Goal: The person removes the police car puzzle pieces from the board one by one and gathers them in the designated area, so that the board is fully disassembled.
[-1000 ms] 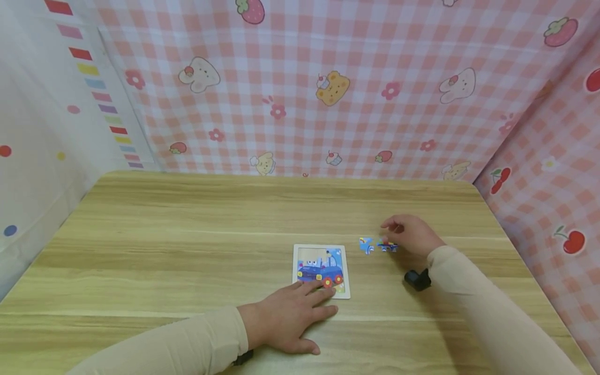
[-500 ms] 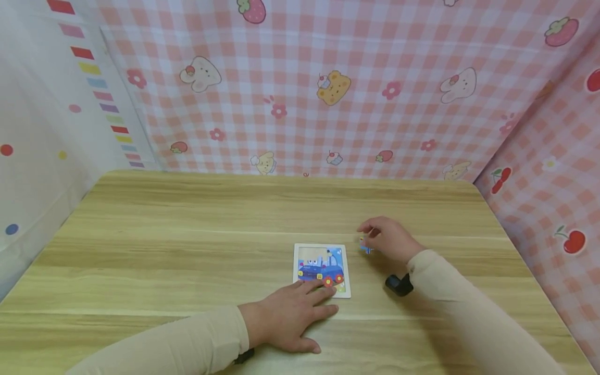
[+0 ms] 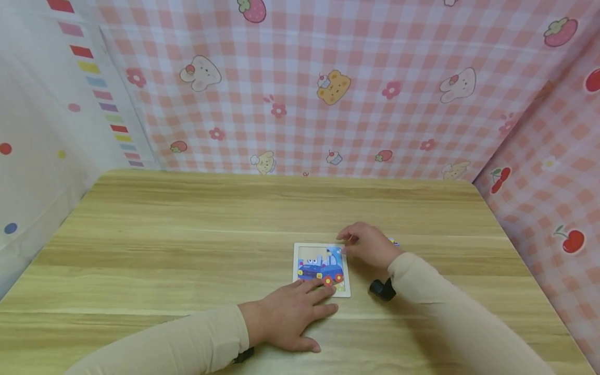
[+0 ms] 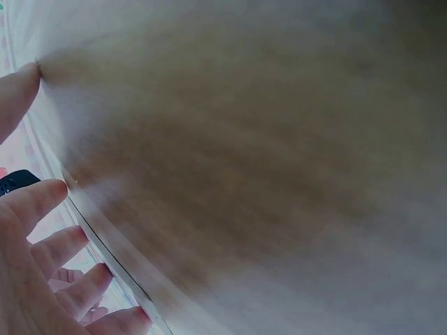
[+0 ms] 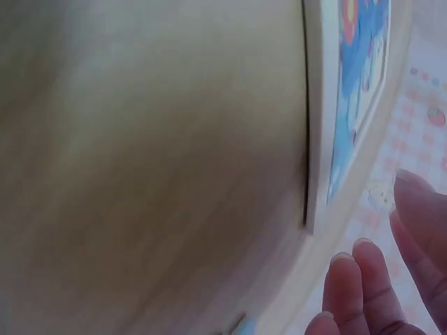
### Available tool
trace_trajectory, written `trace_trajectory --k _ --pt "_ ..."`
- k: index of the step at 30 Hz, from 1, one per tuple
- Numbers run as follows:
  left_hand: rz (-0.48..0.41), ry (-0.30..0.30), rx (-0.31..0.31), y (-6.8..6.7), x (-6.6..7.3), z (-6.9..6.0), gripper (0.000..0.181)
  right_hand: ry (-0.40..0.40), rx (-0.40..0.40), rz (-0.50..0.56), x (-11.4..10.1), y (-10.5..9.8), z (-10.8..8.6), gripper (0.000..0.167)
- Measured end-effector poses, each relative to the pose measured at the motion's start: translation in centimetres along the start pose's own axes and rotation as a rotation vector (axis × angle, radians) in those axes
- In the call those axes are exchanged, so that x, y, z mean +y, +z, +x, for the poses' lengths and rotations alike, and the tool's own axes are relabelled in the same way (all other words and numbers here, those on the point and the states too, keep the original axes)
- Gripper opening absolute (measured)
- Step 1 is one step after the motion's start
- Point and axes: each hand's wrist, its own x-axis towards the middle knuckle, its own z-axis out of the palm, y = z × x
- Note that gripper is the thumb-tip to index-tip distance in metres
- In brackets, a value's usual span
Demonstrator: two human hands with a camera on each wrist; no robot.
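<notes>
1. Setting: I look down on a wood-grained desk, backed by a pink gingham cloth printed with bears, strawberries and flowers; a similar cloth with cherries hangs at the right, and a white dotted cloth at the left.

2. Puzzle: a square, pale-rimmed puzzle board lies flat on the desk, right of the middle of my head view. It bears a blue cartoon car with eyes and red wheels; its upper left part shows bare wood colour.

3. Left hand: palm down, fingers straight and spread, the grip wide. The foremost fingers lie over the near rim of the board and the lower part of the car.

4. Right hand: at the board's far right corner, fingers bent, thumb close to them, the grip narrow. I cannot tell whether it holds anything.

5. Loose pieces: a small puzzle piece shows partly behind the right hand. My right wrist view catches a bluish fragment at its lower edge; I cannot tell whether the two are the same.

6. Wearables: beige sleeves cover both arms; a black device sits beneath the right wrist.
</notes>
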Motion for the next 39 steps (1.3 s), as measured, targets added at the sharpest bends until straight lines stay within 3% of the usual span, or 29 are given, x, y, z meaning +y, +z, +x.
trace_trajectory --k 14,27,39 --pt "0.016 0.002 0.006 0.0 0.0 0.0 0.069 -0.019 -0.079 -0.049 -1.2 1.0 0.3 0.016" --pt "0.042 0.012 0.045 0.2 0.1 0.0 0.069 -0.12 -0.118 -0.163 -1.3 1.5 0.5 0.01" --pt "0.058 0.011 0.064 0.1 0.2 -0.1 0.069 -0.113 -0.128 -0.182 -1.9 1.4 0.3 0.006"
